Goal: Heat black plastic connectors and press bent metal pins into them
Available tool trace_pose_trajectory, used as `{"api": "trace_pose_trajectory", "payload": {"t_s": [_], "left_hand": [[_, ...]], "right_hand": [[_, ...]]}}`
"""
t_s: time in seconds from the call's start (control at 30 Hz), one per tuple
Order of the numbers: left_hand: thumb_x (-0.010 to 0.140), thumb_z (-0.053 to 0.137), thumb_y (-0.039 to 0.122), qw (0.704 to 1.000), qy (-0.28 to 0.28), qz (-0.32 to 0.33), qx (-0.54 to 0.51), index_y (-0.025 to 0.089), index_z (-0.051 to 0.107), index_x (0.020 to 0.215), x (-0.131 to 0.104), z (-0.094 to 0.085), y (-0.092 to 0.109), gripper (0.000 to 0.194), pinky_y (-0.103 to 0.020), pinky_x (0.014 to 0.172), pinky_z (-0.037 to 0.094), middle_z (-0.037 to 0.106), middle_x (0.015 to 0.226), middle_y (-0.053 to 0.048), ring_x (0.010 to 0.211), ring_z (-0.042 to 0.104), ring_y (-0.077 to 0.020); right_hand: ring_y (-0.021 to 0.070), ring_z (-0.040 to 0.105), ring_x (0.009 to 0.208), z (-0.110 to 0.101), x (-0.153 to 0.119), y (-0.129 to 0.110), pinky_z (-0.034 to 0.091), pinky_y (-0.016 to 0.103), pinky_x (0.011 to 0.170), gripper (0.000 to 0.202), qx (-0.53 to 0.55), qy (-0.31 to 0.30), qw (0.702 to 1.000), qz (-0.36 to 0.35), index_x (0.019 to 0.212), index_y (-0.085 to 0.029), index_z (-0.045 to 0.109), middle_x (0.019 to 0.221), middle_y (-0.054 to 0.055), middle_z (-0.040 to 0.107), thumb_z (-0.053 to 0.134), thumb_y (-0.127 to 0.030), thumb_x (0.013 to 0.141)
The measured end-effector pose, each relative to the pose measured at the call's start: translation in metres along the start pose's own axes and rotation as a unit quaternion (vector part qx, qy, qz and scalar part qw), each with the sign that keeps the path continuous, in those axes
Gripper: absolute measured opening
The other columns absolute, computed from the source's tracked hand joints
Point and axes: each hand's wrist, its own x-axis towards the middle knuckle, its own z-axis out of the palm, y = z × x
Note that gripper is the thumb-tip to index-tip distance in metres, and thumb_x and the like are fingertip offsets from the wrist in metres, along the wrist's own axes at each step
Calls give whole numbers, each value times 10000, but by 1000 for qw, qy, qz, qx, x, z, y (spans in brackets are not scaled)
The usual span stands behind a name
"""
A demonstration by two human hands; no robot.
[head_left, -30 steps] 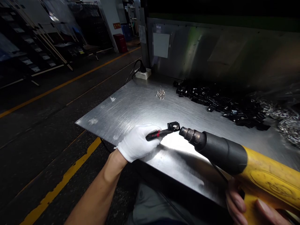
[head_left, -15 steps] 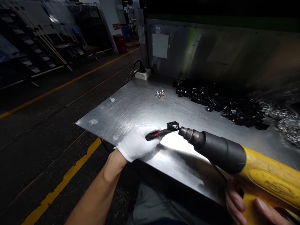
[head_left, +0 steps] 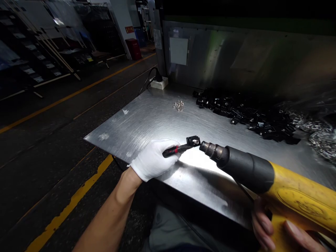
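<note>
My left hand [head_left: 154,159], in a white glove, is closed around a pair of pliers [head_left: 173,151] with dark, red-marked handles. The jaws grip a small black part [head_left: 193,141] that has a shiny metal insert on its face. Bare fingers of my right hand [head_left: 265,224] wrap the grip of a yellow and black heat gun [head_left: 249,169], partly cut off by the frame edge. Its stepped metal nozzle [head_left: 210,148] points left at the black part, with a very small gap at most between them.
Several small metal inserts [head_left: 179,105] lie on the steel table [head_left: 147,119]. Behind them to the right is a heap of black parts [head_left: 244,112], beside a clear bag of metal pieces [head_left: 322,140]. A power socket block [head_left: 159,83] with a plug stands at the back corner.
The whole view has shifted very slightly. Both hands, the pliers, the black part and the heat gun keep the same positions relative to each other.
</note>
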Motion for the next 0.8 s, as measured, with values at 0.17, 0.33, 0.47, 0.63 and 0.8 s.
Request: {"api": "trace_pose_trajectory", "payload": {"t_s": [0.17,0.33,0.47,0.63,0.8], "left_hand": [[873,593,191,1000,-4,-2,-8,186,717,799,0,-1,0,144,-271,634,412,639,711,27,641,560,-123],[860,598,194,1000,-1,-4,-11,194,714,797,-1,-1,0,132,-272,606,413,631,687,33,612,561,-127],[833,600,155,1000,3,7,-9,198,705,793,0,-1,1,121,-271,607,410,620,674,42,612,554,-125],[828,598,145,1000,7,19,-8,199,719,834,2,-1,2,133,-275,631,420,638,710,34,639,566,-130],[823,583,139,1000,3,22,4,203,693,780,2,-1,1,134,-276,645,419,627,699,34,644,562,-131]], "right_hand": [[199,456,624,2,1,3,381,336,589,444,6,17,1000,-25,988,-228,563,738,46,533,334,-608,976],[196,449,629,2,0,3,395,342,600,436,15,6,1000,-15,989,-232,561,746,37,518,359,-618,971],[188,438,594,3,-1,5,379,337,563,472,13,22,999,-47,985,-218,566,725,32,509,340,-632,966],[186,447,614,1,-2,7,408,343,581,455,29,21,999,-32,1040,-228,570,770,30,517,372,-631,965],[190,448,573,10,1,2,405,350,545,428,69,81,994,-18,923,-218,599,702,42,521,498,-633,892]]}}
